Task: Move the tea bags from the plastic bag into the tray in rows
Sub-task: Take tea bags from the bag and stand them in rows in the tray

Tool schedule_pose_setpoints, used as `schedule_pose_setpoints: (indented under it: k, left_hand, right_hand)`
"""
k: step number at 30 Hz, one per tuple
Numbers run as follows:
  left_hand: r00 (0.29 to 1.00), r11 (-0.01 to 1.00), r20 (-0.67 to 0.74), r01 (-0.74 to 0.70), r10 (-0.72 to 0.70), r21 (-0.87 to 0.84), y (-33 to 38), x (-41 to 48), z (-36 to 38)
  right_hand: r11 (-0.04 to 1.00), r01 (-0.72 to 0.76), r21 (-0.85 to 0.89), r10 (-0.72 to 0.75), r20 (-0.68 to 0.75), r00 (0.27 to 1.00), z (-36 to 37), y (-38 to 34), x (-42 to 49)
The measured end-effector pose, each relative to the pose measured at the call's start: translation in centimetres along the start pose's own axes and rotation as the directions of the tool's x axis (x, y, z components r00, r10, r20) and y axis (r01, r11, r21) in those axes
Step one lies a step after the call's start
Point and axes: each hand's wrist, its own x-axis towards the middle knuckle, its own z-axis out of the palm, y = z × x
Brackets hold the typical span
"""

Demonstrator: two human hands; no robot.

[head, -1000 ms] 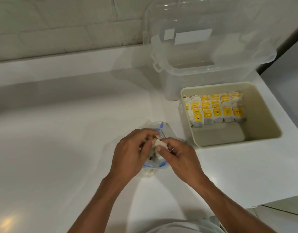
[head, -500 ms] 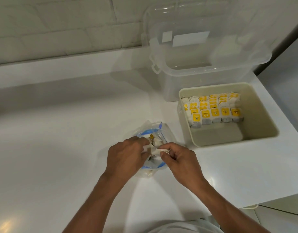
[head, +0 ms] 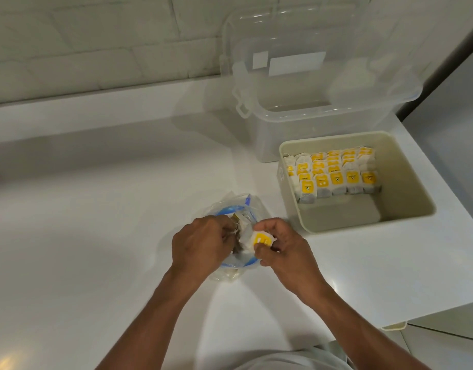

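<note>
A clear plastic bag with a blue zip rim lies on the white counter, mostly under my hands. My left hand grips tea bags at the bag's mouth. My right hand pinches a white tea bag with a yellow tag, just above the bag's right side. To the right stands a beige tray. Several rows of tea bags with yellow tags fill its far half; its near half is bare.
A large clear storage box with its lid tilted up stands behind the tray against the white brick wall. The counter's right edge runs close beside the tray, and the front edge drops off at lower right.
My right hand has drawn a tea bag up out of the plastic bag, so its yellow tag now faces up. My left hand stays at the bag's mouth.
</note>
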Motion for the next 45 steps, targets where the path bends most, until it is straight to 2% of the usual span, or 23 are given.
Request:
schedule_pose_setpoints:
  k: [4,8,12,18,23,27,32,36,40,43,45]
  left_hand:
    - [0.999,0.991,-0.032,0.026,-0.030,-0.130,-0.1,-0.2,-0.5]
    - [0.998,0.962,-0.030,0.053,-0.063,-0.267,-0.6,-0.2,-1.0]
    - [0.997,0.895,-0.010,0.064,-0.076,-0.442,-0.8,-0.1,-1.6]
    - [0.998,0.781,0.042,0.071,-0.056,-0.620,-1.0,0.2,-1.8]
    - [1.000,0.783,0.026,0.025,-0.011,-0.622,-1.1,0.1,-2.0]
    - [0.999,0.734,-0.019,0.015,-0.037,-0.679,-0.8,-0.1,-2.6]
    - [1.000,0.733,-0.009,-0.001,-0.007,-0.680,-0.4,-0.1,-3.1]
    - [0.999,0.727,-0.015,0.015,-0.034,-0.687,-0.7,0.1,-2.7]
    - [0.999,0.687,0.019,0.040,-0.038,-0.726,-0.9,0.1,-2.5]
    - [0.998,0.597,0.063,0.063,-0.021,-0.800,-1.0,0.1,-2.7]
    - [0.997,0.537,0.077,0.070,-0.009,-0.840,-1.0,0.0,-2.8]
  right_hand:
    - [0.997,-0.026,-0.076,0.023,-0.032,0.999,-0.1,-0.2,0.3]
    - [0.994,0.021,-0.109,-0.025,-0.030,0.999,0.0,-0.2,0.5]
    - [0.973,0.124,-0.197,-0.128,-0.007,0.992,0.1,-0.5,0.6]
    - [0.960,0.164,-0.227,-0.174,-0.028,0.984,0.4,-0.1,0.8]
    - [0.934,0.237,-0.268,-0.260,-0.052,0.964,0.3,-0.4,0.8]
    - [0.949,0.212,-0.231,-0.230,-0.051,0.972,-0.1,-1.0,1.2]
    - [0.959,0.188,-0.214,-0.201,-0.041,0.979,0.0,-1.3,1.6]
    - [0.970,0.156,-0.188,-0.157,0.005,0.988,0.0,-1.3,1.8]
    - [0.952,0.203,-0.229,-0.207,0.009,0.978,0.1,-1.1,1.6]
    - [0.969,0.227,-0.100,-0.230,-0.009,0.973,0.1,-1.4,1.6]
    - [0.988,0.150,0.034,-0.150,0.016,0.989,0.0,-1.7,1.5]
